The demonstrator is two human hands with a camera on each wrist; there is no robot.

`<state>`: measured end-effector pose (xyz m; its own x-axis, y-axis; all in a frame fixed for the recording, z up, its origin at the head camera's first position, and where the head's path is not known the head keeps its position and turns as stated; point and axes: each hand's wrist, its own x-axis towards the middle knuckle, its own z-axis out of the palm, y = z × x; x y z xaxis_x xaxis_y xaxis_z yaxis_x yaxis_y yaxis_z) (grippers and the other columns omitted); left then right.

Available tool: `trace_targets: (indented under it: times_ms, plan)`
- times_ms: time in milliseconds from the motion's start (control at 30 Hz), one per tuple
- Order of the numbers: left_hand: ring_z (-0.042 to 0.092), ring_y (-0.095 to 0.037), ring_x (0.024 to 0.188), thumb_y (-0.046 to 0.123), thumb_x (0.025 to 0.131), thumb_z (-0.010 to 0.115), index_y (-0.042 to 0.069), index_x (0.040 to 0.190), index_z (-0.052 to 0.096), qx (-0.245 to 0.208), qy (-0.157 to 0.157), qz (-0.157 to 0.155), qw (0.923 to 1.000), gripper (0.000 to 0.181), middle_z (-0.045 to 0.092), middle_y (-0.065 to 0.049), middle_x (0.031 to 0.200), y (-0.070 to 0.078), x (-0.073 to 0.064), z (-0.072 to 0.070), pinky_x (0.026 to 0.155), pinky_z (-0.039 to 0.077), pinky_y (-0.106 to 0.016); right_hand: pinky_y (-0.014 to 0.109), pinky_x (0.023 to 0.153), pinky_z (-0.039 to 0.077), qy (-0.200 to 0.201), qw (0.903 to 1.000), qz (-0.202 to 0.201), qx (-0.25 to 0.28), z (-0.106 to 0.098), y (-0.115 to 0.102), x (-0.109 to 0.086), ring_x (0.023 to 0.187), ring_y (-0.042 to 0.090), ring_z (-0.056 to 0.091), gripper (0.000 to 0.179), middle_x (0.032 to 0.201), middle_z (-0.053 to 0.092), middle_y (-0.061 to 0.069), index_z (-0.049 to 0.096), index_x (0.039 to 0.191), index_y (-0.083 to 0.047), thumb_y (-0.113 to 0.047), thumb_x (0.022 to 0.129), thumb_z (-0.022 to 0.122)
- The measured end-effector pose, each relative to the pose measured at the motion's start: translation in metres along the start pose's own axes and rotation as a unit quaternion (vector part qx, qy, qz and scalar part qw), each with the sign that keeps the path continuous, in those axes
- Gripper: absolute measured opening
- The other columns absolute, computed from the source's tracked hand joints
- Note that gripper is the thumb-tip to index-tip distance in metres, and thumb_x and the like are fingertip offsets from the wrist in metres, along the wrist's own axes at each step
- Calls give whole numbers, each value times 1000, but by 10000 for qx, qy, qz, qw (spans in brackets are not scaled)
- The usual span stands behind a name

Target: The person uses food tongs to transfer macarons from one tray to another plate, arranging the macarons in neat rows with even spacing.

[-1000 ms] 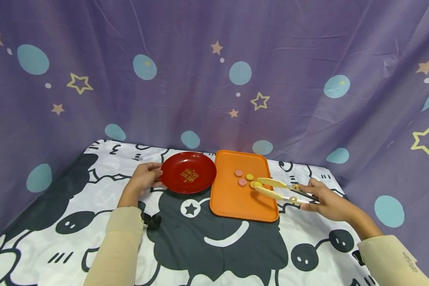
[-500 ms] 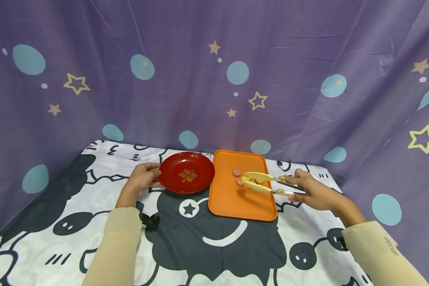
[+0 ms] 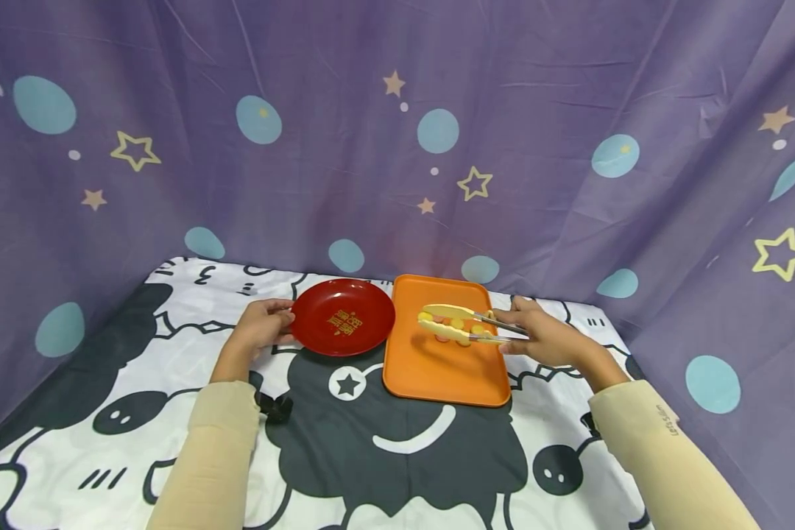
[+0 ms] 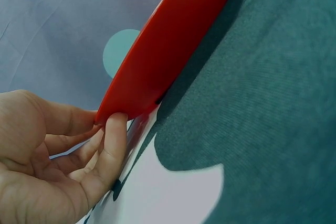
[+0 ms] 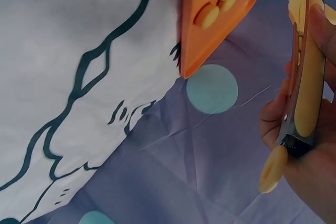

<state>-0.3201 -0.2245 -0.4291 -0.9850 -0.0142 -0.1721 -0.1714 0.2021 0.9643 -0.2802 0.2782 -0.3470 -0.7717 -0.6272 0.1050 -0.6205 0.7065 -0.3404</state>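
My left hand (image 3: 261, 324) pinches the left rim of a red plate (image 3: 318, 331) with gold writing. In the left wrist view the thumb lies on the rim, a finger sits underneath, and the plate (image 4: 163, 40) is tilted. My right hand (image 3: 546, 335) grips metal tongs (image 3: 447, 329) with pale yellow tips, above an orange tray (image 3: 414, 372). A yellow disc (image 3: 425, 316) sits between the tong tips. Behind the tongs, several yellow discs (image 3: 478, 330) lie on the tray, and pink ones (image 3: 441, 338) are partly hidden. The right wrist view shows the tongs' yellow handle (image 5: 310, 87) in my palm.
The plate stands right beside the tray's left edge. A black-and-white cartoon cloth (image 3: 404, 471) covers the table. Behind it hangs a purple curtain (image 3: 358, 177) with stars and blue ovals, along the table's back edge.
My right hand has carried the tongs leftward over the tray, and a yellow disc has been picked up between their tips. My left hand still holds the plate in place.
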Motion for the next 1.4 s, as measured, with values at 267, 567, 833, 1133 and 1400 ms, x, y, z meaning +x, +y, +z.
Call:
trace_targets:
  times_ms: [267, 567, 833, 1133, 1400]
  plan:
    - [68, -14, 79, 2, 104, 50, -6, 149, 43, -72, 14, 19, 10000, 46, 57, -27, 133, 0, -1, 1, 74, 63, -32, 39, 78, 34, -205, 9995, 136, 199, 9, -6, 29, 93, 23, 39, 63, 99, 45, 6, 52, 148, -2, -19, 93, 77]
    - [68, -13, 79, 1, 104, 50, -6, 150, 43, -82, -11, 39, 10000, 47, 58, -27, 132, -1, 0, 0, 75, 63, -32, 37, 77, 32, -161, 9988, -389, 259, 18, -20, 62, 89, 23, 37, 62, 95, 43, 8, 53, 147, -1, -15, 92, 78]
    - [69, -12, 78, -2, 103, 51, -9, 148, 44, -165, -63, 159, 9997, 46, 60, -25, 126, -1, 1, 1, 74, 63, -32, 35, 75, 26, -267, 9992, -301, 4, 25, -36, 88, 86, 22, 34, 71, 92, 42, 7, 50, 149, -4, -33, 91, 78]
    - [68, -11, 78, -1, 103, 50, -8, 147, 45, -91, -15, 148, 9998, 45, 60, -25, 126, -2, 2, 0, 73, 63, -30, 35, 74, 31, -140, 9998, -68, -81, 33, -43, 105, 87, 25, 39, 62, 97, 46, 11, 53, 149, -8, -21, 94, 77]
    - [68, -12, 79, 0, 103, 51, -7, 148, 45, -66, 11, 95, 9999, 46, 59, -26, 129, -2, 1, 0, 74, 63, -30, 37, 77, 31, -171, 9998, 45, 55, 44, -45, 117, 91, 25, 38, 57, 94, 39, 7, 56, 148, -12, -22, 95, 75]
